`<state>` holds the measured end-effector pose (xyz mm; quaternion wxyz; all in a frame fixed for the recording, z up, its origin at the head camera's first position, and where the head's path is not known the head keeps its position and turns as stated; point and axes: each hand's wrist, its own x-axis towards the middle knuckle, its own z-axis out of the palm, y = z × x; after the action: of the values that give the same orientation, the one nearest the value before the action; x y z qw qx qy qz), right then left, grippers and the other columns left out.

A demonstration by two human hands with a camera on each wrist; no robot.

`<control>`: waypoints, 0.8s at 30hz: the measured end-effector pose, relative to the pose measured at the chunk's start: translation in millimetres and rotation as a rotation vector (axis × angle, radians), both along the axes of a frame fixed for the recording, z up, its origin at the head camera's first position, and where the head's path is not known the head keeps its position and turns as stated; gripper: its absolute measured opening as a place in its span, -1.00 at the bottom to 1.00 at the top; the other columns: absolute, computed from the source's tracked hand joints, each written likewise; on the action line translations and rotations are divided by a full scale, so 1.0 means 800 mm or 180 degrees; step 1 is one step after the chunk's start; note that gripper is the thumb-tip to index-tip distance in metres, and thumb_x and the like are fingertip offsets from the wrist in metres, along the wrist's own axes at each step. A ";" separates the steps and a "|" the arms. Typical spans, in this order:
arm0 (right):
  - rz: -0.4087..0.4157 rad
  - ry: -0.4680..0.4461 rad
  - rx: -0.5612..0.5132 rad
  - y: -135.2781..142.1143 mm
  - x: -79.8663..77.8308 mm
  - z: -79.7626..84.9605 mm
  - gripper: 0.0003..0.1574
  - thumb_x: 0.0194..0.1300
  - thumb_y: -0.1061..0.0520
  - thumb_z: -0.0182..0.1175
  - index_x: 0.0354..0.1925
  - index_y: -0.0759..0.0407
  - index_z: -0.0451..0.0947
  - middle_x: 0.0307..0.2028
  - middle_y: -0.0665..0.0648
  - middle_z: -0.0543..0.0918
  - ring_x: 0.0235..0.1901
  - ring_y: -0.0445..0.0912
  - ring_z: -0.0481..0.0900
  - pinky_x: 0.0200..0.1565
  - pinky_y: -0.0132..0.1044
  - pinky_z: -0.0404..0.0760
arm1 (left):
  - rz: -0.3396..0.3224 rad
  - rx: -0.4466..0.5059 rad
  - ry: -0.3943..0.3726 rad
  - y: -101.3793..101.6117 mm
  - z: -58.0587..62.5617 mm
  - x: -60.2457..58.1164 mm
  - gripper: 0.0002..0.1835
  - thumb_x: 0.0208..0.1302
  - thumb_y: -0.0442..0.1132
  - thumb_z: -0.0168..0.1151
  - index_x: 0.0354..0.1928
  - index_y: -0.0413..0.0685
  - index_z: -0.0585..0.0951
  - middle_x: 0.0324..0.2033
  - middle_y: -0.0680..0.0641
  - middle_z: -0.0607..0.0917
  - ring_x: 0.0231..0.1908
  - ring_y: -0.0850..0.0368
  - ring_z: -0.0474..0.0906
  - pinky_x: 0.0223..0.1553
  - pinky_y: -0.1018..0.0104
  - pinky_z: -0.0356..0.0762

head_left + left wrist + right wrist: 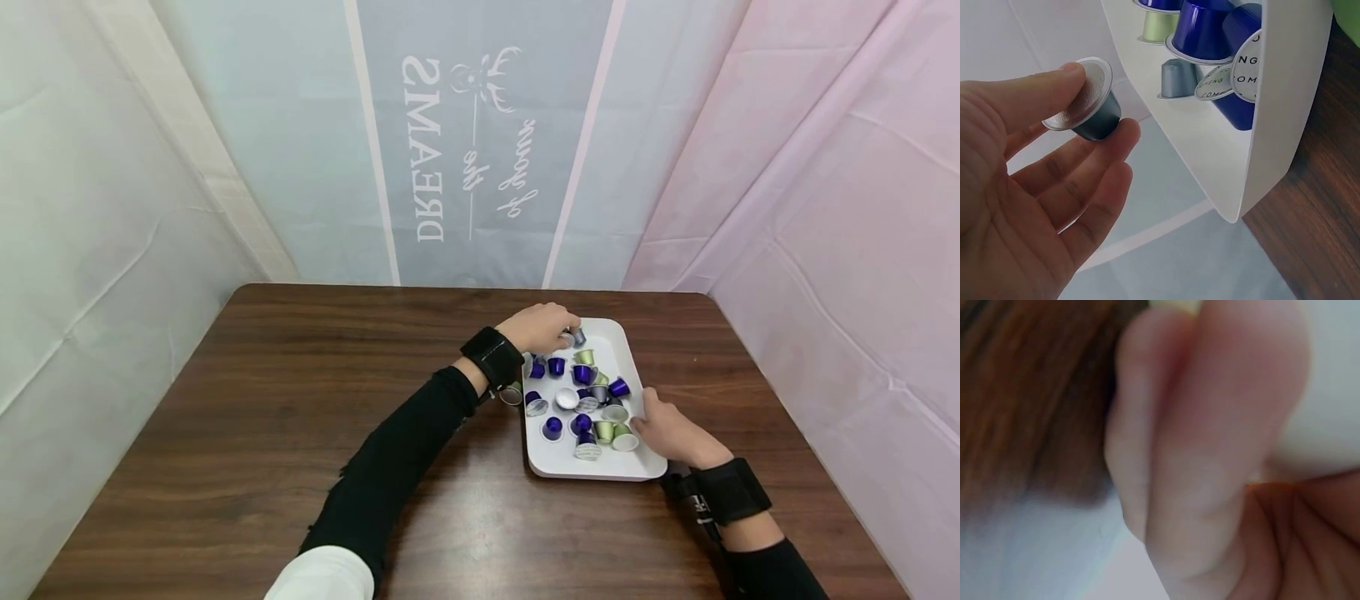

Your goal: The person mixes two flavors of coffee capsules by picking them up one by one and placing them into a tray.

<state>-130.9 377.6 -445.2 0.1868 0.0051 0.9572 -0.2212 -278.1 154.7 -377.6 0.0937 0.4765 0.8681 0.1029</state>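
Observation:
My left hand (538, 328) is over the far left corner of a white tray (592, 468). It pinches a dark grey coffee capsule (1100, 119) between thumb and fingers, silver foil lid facing the thumb. Blue, green and grey capsules lie scattered in the tray, such as a blue capsule (556, 367) and a green capsule (604, 431). My right hand (678, 432) grips the tray's right edge, fingertips by the near green capsules. The right wrist view shows blurred fingers (1210, 425) close up, the pale tray beside them.
A green capsule (511, 393) lies on the brown wooden table (300, 400), just outside the tray's left rim and close to the left wristband (492, 357). Pale fabric curtains (480, 150) hang behind the table and along both sides.

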 end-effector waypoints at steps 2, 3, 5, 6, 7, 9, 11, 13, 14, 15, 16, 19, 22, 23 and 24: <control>0.0005 -0.0002 -0.0017 0.000 0.000 0.000 -0.38 0.42 0.17 -0.08 0.15 0.61 -0.08 0.05 0.70 0.30 0.03 0.26 0.43 -0.14 0.03 0.46 | 0.0011 0.0002 0.0046 0.002 -0.001 0.000 -0.70 0.38 -0.22 0.11 0.12 -0.03 0.56 0.00 0.01 0.58 -0.06 0.17 0.49 -0.11 0.38 0.38; 0.0007 -0.0001 -0.0022 0.000 0.000 0.000 -0.38 0.42 0.17 -0.08 0.16 0.61 -0.08 0.05 0.70 0.30 0.03 0.26 0.43 -0.14 0.03 0.46 | 0.0020 -0.0011 0.0068 0.003 -0.002 0.001 -0.69 0.38 -0.22 0.11 0.12 -0.02 0.56 0.01 0.02 0.58 -0.03 0.16 0.48 -0.09 0.38 0.38; 0.0013 -0.0002 -0.0021 0.000 0.000 0.000 -0.38 0.42 0.17 -0.08 0.16 0.61 -0.08 0.05 0.70 0.30 0.03 0.26 0.43 -0.14 0.03 0.46 | 0.0041 -0.0025 0.0102 0.005 -0.003 0.000 -0.70 0.37 -0.22 0.12 0.12 -0.01 0.56 0.00 0.03 0.59 -0.02 0.16 0.49 -0.08 0.37 0.39; 0.0014 0.0000 -0.0022 0.001 0.000 0.000 -0.37 0.42 0.17 -0.08 0.16 0.61 -0.09 0.05 0.70 0.30 0.03 0.26 0.43 -0.14 0.03 0.46 | 0.0048 -0.0040 0.0123 0.006 -0.004 0.001 -0.69 0.38 -0.22 0.12 0.12 -0.01 0.56 0.00 0.03 0.59 -0.02 0.16 0.49 -0.08 0.37 0.40; 0.0017 0.0007 -0.0019 0.001 0.000 0.000 -0.37 0.42 0.17 -0.08 0.16 0.62 -0.09 0.04 0.70 0.30 0.03 0.26 0.43 -0.14 0.03 0.46 | 0.0054 -0.0049 0.0136 0.007 -0.004 0.001 -0.69 0.38 -0.22 0.11 0.12 -0.01 0.56 0.00 0.03 0.59 -0.03 0.16 0.50 -0.08 0.36 0.40; 0.0017 0.0008 -0.0015 0.000 0.000 -0.001 -0.38 0.42 0.18 -0.08 0.16 0.62 -0.08 0.04 0.70 0.31 0.02 0.27 0.44 -0.14 0.03 0.46 | 0.0059 -0.0073 0.0162 0.008 -0.006 0.002 -0.70 0.38 -0.21 0.11 0.12 0.00 0.56 0.00 0.03 0.59 -0.04 0.16 0.50 -0.09 0.37 0.40; 0.0016 0.0004 -0.0012 0.000 0.000 -0.001 -0.37 0.42 0.18 -0.08 0.16 0.62 -0.09 0.04 0.70 0.31 0.03 0.27 0.43 -0.13 0.04 0.46 | 0.0062 -0.0090 0.0177 0.010 -0.007 0.002 -0.70 0.38 -0.21 0.11 0.12 0.00 0.56 -0.01 0.03 0.60 -0.06 0.17 0.50 -0.12 0.37 0.41; 0.0014 0.0009 -0.0018 0.000 0.000 -0.001 -0.37 0.42 0.18 -0.08 0.16 0.63 -0.09 0.04 0.70 0.31 0.04 0.28 0.43 -0.13 0.04 0.46 | 0.0060 -0.0116 0.0196 0.011 -0.008 0.002 -0.70 0.38 -0.20 0.11 0.12 0.00 0.56 -0.02 0.03 0.60 -0.08 0.17 0.50 -0.14 0.37 0.41; 0.0017 0.0011 -0.0022 0.000 0.000 0.000 -0.38 0.42 0.19 -0.08 0.16 0.63 -0.08 0.04 0.70 0.32 0.03 0.27 0.43 -0.13 0.04 0.46 | 0.0059 -0.0130 0.0207 0.012 -0.009 0.002 -0.70 0.38 -0.19 0.10 0.12 0.00 0.56 -0.03 0.03 0.60 -0.09 0.18 0.50 -0.14 0.37 0.41; 0.0022 0.0020 -0.0027 -0.001 0.000 0.000 -0.38 0.42 0.19 -0.08 0.16 0.63 -0.08 0.04 0.70 0.31 0.04 0.28 0.43 -0.13 0.04 0.46 | 0.0058 -0.0141 0.0212 0.012 -0.009 0.002 -0.70 0.39 -0.19 0.10 0.11 0.00 0.56 -0.03 0.03 0.60 -0.11 0.18 0.49 -0.16 0.37 0.40; 0.0021 0.0023 -0.0028 -0.001 0.000 0.000 -0.38 0.42 0.19 -0.08 0.16 0.63 -0.08 0.04 0.70 0.31 0.04 0.28 0.43 -0.13 0.05 0.46 | 0.0057 -0.0148 0.0215 0.013 -0.010 0.001 -0.70 0.39 -0.18 0.10 0.11 0.00 0.56 -0.03 0.03 0.60 -0.12 0.18 0.49 -0.16 0.36 0.40; 0.0036 0.0042 -0.0018 0.000 0.001 0.000 -0.39 0.41 0.19 -0.08 0.15 0.62 -0.07 0.03 0.70 0.32 0.03 0.27 0.44 -0.14 0.04 0.47 | 0.0049 -0.0167 0.0218 0.013 -0.011 0.001 -0.71 0.39 -0.17 0.09 0.11 0.01 0.56 -0.05 0.03 0.60 -0.16 0.19 0.49 -0.18 0.36 0.39; 0.0040 0.0049 -0.0009 0.000 0.001 -0.001 -0.39 0.41 0.19 -0.08 0.15 0.63 -0.08 0.04 0.70 0.32 0.03 0.27 0.43 -0.13 0.05 0.46 | 0.0045 -0.0156 0.0217 0.014 -0.010 0.001 -0.71 0.39 -0.17 0.10 0.10 0.00 0.57 -0.05 0.03 0.60 -0.17 0.19 0.49 -0.20 0.36 0.40; 0.0043 0.0058 -0.0009 0.000 0.001 -0.001 -0.39 0.41 0.19 -0.08 0.14 0.63 -0.07 0.03 0.70 0.32 0.02 0.27 0.44 -0.13 0.04 0.46 | 0.0048 -0.0156 0.0216 0.014 -0.010 0.001 -0.71 0.39 -0.17 0.10 0.10 0.00 0.57 -0.05 0.03 0.60 -0.17 0.19 0.49 -0.20 0.36 0.40; 0.0045 0.0066 -0.0012 0.000 0.001 0.000 -0.40 0.41 0.19 -0.08 0.14 0.63 -0.07 0.02 0.70 0.33 0.02 0.27 0.44 -0.13 0.04 0.46 | 0.0047 -0.0160 0.0213 0.014 -0.010 0.002 -0.71 0.39 -0.17 0.10 0.10 0.00 0.57 -0.05 0.03 0.60 -0.17 0.19 0.49 -0.20 0.36 0.39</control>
<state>-130.0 377.7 -445.6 0.1784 -0.0042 0.9586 -0.2217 -276.8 165.6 -385.3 0.0758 0.4707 0.8765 0.0658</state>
